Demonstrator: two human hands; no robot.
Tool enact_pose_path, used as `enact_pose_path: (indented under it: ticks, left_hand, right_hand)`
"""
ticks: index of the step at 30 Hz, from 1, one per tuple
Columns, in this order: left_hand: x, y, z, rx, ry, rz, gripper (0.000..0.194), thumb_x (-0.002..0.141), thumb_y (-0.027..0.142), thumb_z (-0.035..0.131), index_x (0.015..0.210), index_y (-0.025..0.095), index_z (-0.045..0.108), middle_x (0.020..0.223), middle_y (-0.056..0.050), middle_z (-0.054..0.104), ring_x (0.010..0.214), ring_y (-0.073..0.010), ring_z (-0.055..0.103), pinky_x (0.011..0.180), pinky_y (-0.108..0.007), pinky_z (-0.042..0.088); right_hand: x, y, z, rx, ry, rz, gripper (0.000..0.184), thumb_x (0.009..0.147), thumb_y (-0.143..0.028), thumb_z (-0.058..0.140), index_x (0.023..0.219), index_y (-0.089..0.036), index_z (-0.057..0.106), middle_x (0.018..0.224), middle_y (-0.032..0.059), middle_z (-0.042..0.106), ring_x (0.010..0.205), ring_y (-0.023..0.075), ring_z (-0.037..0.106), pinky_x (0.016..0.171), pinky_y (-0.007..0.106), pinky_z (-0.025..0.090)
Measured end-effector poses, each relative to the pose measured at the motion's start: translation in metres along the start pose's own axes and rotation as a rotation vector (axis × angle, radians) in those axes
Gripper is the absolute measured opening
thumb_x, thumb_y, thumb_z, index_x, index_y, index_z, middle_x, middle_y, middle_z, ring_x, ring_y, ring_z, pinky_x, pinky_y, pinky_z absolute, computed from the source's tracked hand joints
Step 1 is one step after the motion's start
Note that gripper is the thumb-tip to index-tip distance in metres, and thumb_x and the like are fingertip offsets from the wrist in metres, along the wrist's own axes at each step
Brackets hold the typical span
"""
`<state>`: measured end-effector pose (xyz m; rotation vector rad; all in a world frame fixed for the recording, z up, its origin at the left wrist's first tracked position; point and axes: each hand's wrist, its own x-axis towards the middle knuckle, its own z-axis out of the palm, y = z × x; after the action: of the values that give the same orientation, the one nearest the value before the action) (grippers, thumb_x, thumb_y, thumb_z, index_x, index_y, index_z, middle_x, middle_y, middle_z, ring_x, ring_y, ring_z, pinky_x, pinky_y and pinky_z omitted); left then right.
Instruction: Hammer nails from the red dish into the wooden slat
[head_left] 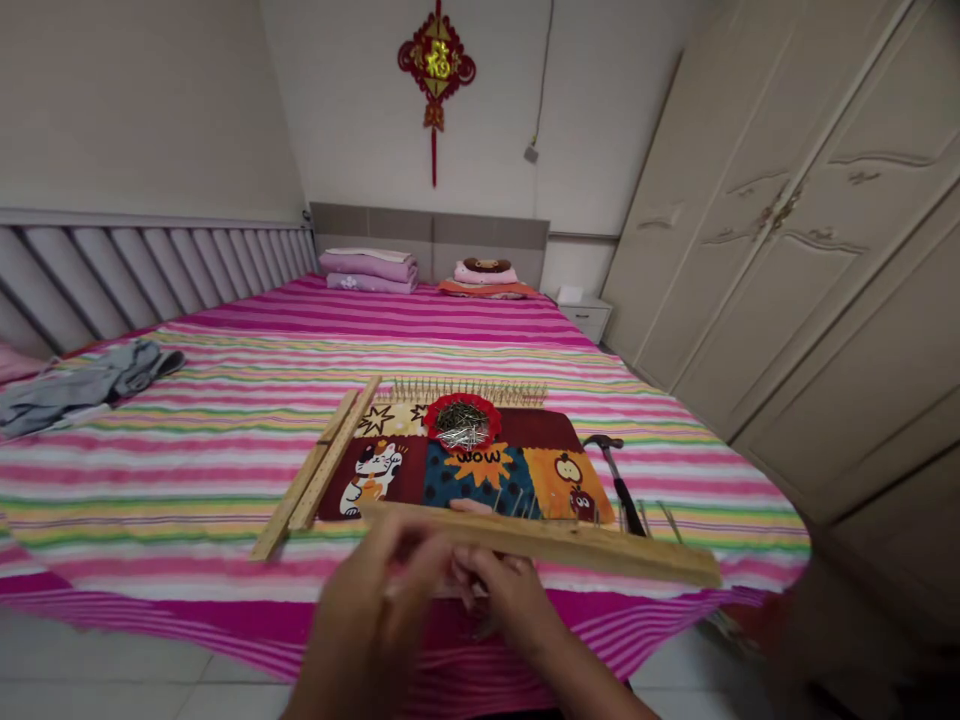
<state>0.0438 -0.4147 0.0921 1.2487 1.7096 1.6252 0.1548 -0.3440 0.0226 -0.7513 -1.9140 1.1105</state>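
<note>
A long wooden strip [600, 550] lies crosswise right before me, with several thin nails [525, 500] standing up along its far side. My left hand [375, 600] is at the strip's left part, its fingers bent and smeared by motion. Beside it, my right hand [517, 600] is closed just below the strip's near edge, fingertips pressed together; what they hold is too blurred to make out. A fingertip shows behind the strip; whose hand it belongs to is unclear. Beyond lies a red dish [430, 420] full of loose nails [461, 425] on a patterned mat [405, 485].
A hammer [621, 490] lies right of the mat. To the left rest two wooden strips [330, 465]. Another strip with a dense row of upright nails [472, 390] stands behind the dish. Grey clothing [97, 385] lies on the striped bed [187, 480]. A wardrobe [810, 220] stands at right.
</note>
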Motion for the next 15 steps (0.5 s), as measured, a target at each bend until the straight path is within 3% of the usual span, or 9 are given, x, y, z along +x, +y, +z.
enact_pose_path:
  ticks: [3, 4, 6, 9, 11, 12, 15]
  left_hand:
    - [0.002, -0.057, -0.024, -0.320, -0.004, -0.700, 0.035, 0.074, 0.053, 0.061, 0.070, 0.018, 0.061, 0.061, -0.006, 0.061, 0.054, -0.0194, 0.057, 0.050, -0.029, 0.048]
    - [0.003, -0.071, -0.027, -0.445, -0.016, -0.850, 0.036, 0.077, 0.052, 0.057, 0.076, 0.016, 0.062, 0.068, -0.009, 0.064, 0.059, -0.0200, 0.060, 0.052, -0.030, 0.050]
    - [0.008, -0.088, -0.030, -0.691, 0.020, -0.942, 0.036, 0.083, 0.047, 0.048, 0.086, 0.014, 0.061, 0.083, -0.013, 0.067, 0.073, -0.0213, 0.065, 0.063, -0.032, 0.055]
    - [0.025, -0.084, -0.038, -0.853, 0.163, -0.851, 0.027, 0.087, 0.034, 0.040, 0.079, 0.015, 0.057, 0.077, -0.009, 0.064, 0.071, -0.0182, 0.063, 0.063, -0.030, 0.056]
    - [0.042, -0.071, -0.054, -0.883, 0.293, -0.717, 0.026, 0.087, 0.030, 0.037, 0.069, 0.017, 0.051, 0.061, -0.003, 0.054, 0.057, -0.0134, 0.055, 0.054, -0.026, 0.052]
    - [0.050, -0.063, -0.064, -0.916, 0.416, -0.630, 0.027, 0.086, 0.032, 0.038, 0.064, 0.017, 0.046, 0.053, 0.000, 0.045, 0.048, -0.0091, 0.045, 0.047, -0.021, 0.047]
    - [0.066, -0.042, -0.093, -0.832, 0.586, -0.370, 0.026, 0.081, 0.035, 0.044, 0.062, 0.018, 0.041, 0.049, 0.005, 0.031, 0.042, -0.0047, 0.027, 0.038, -0.016, 0.032]
  right_hand:
    - [-0.004, 0.008, 0.001, 0.415, -0.045, 0.180, 0.040, 0.077, -0.020, 0.046, 0.116, -0.022, 0.056, 0.057, -0.0073, 0.043, 0.044, 0.0098, 0.040, 0.046, 0.022, 0.037]
    - [-0.005, 0.010, 0.005, 0.477, -0.068, 0.192, 0.041, 0.075, -0.020, 0.051, 0.115, -0.023, 0.057, 0.057, -0.0074, 0.045, 0.046, 0.0100, 0.042, 0.047, 0.022, 0.038]
    - [-0.007, 0.015, 0.016, 0.440, -0.113, 0.139, 0.036, 0.072, -0.020, 0.059, 0.108, -0.024, 0.063, 0.064, -0.0045, 0.054, 0.060, 0.0129, 0.052, 0.059, 0.025, 0.044]
    - [-0.009, 0.032, 0.035, 0.356, -0.171, 0.113, 0.032, 0.069, -0.024, 0.068, 0.101, -0.026, 0.066, 0.091, 0.0014, 0.064, 0.089, 0.0185, 0.058, 0.081, 0.033, 0.046]
    - [-0.011, 0.052, 0.041, 0.368, -0.221, 0.183, 0.038, 0.070, -0.028, 0.068, 0.107, -0.025, 0.064, 0.090, 0.0016, 0.065, 0.083, 0.0181, 0.060, 0.072, 0.032, 0.049]
    - [-0.013, 0.064, 0.041, 0.375, -0.237, 0.217, 0.041, 0.069, -0.029, 0.067, 0.110, -0.024, 0.062, 0.086, 0.0012, 0.064, 0.076, 0.0169, 0.060, 0.066, 0.030, 0.049]
    - [-0.023, 0.099, 0.033, 0.356, -0.168, 0.327, 0.034, 0.071, -0.026, 0.059, 0.103, -0.018, 0.061, 0.070, -0.0027, 0.056, 0.053, 0.0106, 0.050, 0.048, 0.022, 0.039]
